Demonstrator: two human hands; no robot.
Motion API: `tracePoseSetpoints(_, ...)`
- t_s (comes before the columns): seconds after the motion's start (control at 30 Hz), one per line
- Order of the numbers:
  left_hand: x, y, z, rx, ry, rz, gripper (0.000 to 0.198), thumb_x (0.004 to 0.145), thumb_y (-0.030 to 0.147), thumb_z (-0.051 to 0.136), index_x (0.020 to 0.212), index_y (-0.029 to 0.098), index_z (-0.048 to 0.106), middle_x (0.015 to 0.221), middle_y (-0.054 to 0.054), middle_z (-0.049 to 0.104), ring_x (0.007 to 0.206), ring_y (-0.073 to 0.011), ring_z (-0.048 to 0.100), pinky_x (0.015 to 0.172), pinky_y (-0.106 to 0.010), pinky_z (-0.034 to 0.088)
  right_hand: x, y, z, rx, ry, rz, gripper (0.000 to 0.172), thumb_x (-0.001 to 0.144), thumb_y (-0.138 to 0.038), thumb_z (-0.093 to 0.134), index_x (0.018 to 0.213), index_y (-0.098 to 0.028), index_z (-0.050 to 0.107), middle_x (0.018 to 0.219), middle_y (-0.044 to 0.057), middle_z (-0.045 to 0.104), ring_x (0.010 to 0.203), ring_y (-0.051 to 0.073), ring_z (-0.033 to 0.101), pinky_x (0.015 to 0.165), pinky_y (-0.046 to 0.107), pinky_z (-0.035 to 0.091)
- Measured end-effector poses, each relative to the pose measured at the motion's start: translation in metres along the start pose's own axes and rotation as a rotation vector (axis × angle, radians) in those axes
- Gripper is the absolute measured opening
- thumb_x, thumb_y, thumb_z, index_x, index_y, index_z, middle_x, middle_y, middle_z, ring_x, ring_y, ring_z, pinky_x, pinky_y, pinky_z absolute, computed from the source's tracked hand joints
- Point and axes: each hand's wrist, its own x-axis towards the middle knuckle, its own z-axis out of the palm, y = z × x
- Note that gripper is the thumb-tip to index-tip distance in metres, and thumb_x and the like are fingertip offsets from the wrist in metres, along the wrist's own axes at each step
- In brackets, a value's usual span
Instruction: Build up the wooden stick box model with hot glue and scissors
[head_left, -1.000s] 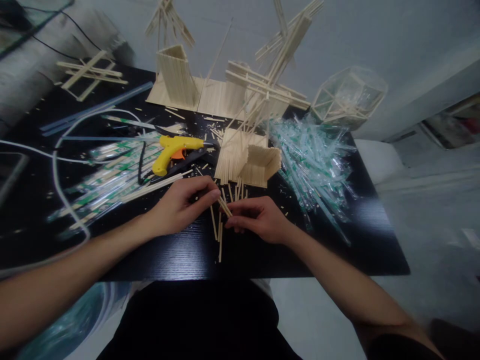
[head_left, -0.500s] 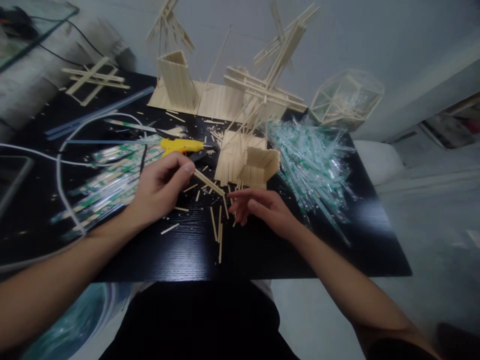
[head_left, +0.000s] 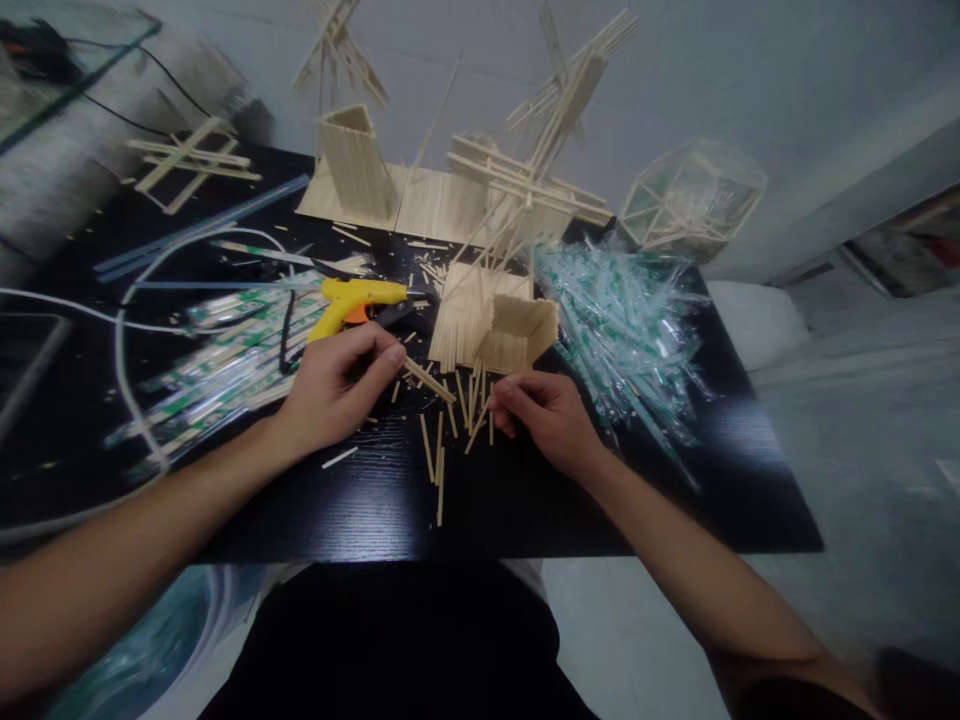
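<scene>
Short thin wooden sticks (head_left: 429, 380) jut to the right from my left hand (head_left: 341, 385), pinched between its thumb and curled fingers. My right hand (head_left: 547, 415) is closed just right of them, its thumb and fingertips pinching one end of a slim wooden stick (head_left: 477, 428). More loose sticks (head_left: 439, 475) lie on the black table between and below my hands. Right behind the hands is a small structure of side-by-side sticks (head_left: 465, 310), with an open box shape (head_left: 525, 330) on it. A yellow glue gun (head_left: 360, 293) rests just beyond my left hand.
Plastic-wrapped stick packs (head_left: 232, 340) and a white cable (head_left: 124, 370) lie at left. Clear and green wrappers (head_left: 630, 340) are heaped at right. Stick-built models (head_left: 356, 165) and a clear polyhedral frame (head_left: 694, 195) stand at the back of the black table (head_left: 720, 500).
My right hand has gone from loosely spread fingers to a pinch and drawn slightly right. My left hand, still holding its sticks, has shifted a little right and down, uncovering the glue gun's handle.
</scene>
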Motion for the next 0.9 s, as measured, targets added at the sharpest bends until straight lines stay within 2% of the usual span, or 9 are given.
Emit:
tracePoseSetpoints(0.1,-0.0005,-0.0002,0.0014,0.026,-0.026,0.025,0.021,0.095,0.029,0.056,0.078,0.018,0.061,0.063,0.003,0.056,0.056,-0.0116,0.049,0.055,-0.026,0.039,-0.0008,-0.0005,0.0001,0.043,-0.011,-0.029,0.025,0.084,-0.041,0.079,0.078,-0.016,0.077,0.066,0.001,0.072,0.052,0.010,0.061,0.049,0.023,0.050)
tracePoseSetpoints(0.3,-0.0003,0.0004,0.0035,0.039,-0.061,0.042,0.020,0.096,0.026,0.057,0.079,0.018,0.063,0.064,0.003,0.058,0.056,-0.0108,0.051,0.054,-0.025,0.040,-0.0018,-0.0003,-0.0005,0.128,-0.025,-0.032,0.011,0.079,-0.030,0.085,0.080,-0.020,0.079,0.070,0.000,0.076,0.058,0.012,0.068,0.058,0.025,0.059)
tracePoseSetpoints(0.4,-0.0003,0.0004,0.0044,0.039,-0.073,0.042,0.020,0.096,0.027,0.057,0.079,0.019,0.063,0.063,0.003,0.058,0.056,-0.0109,0.052,0.053,-0.025,0.039,0.0000,0.0008,-0.0016,0.132,-0.015,-0.027,0.012,0.072,-0.024,0.090,0.079,-0.021,0.080,0.081,0.002,0.079,0.069,0.014,0.072,0.067,0.027,0.062)
tracePoseSetpoints(0.47,-0.0006,0.0001,0.0046,0.042,-0.080,0.041,0.021,0.097,0.028,0.057,0.079,0.019,0.063,0.063,0.003,0.059,0.056,-0.0112,0.053,0.053,-0.025,0.040,0.0012,0.0013,-0.0019,0.120,0.001,-0.014,0.013,0.072,-0.026,0.089,0.079,-0.020,0.079,0.079,0.002,0.078,0.066,0.014,0.071,0.065,0.028,0.061)
tracePoseSetpoints(0.67,-0.0010,-0.0010,0.0046,0.061,-0.099,0.062,0.022,0.098,0.028,0.056,0.079,0.019,0.063,0.065,0.003,0.059,0.058,-0.0111,0.054,0.056,-0.025,0.042,0.0007,0.0008,-0.0003,0.129,-0.036,0.019,0.025,0.088,-0.040,0.076,0.080,-0.016,0.072,0.066,0.000,0.069,0.051,0.011,0.062,0.049,0.023,0.052)
tracePoseSetpoints(0.8,-0.0015,-0.0016,0.0041,0.064,-0.103,0.079,0.021,0.098,0.027,0.057,0.079,0.019,0.063,0.066,0.003,0.059,0.059,-0.0109,0.054,0.058,-0.025,0.043,-0.0016,0.0011,0.0002,0.115,-0.049,0.013,0.036,0.093,-0.047,0.069,0.075,-0.017,0.062,0.052,-0.007,0.048,0.043,0.007,0.044,0.042,0.020,0.037)
tracePoseSetpoints(0.9,-0.0023,-0.0016,0.0036,0.064,-0.115,0.077,0.021,0.098,0.027,0.056,0.080,0.019,0.063,0.068,0.003,0.060,0.061,-0.0112,0.056,0.059,-0.025,0.043,-0.0026,0.0019,0.0009,0.105,-0.072,0.034,0.045,0.093,-0.052,0.067,0.067,-0.018,0.053,0.051,-0.008,0.038,0.042,0.006,0.034,0.040,0.020,0.027)
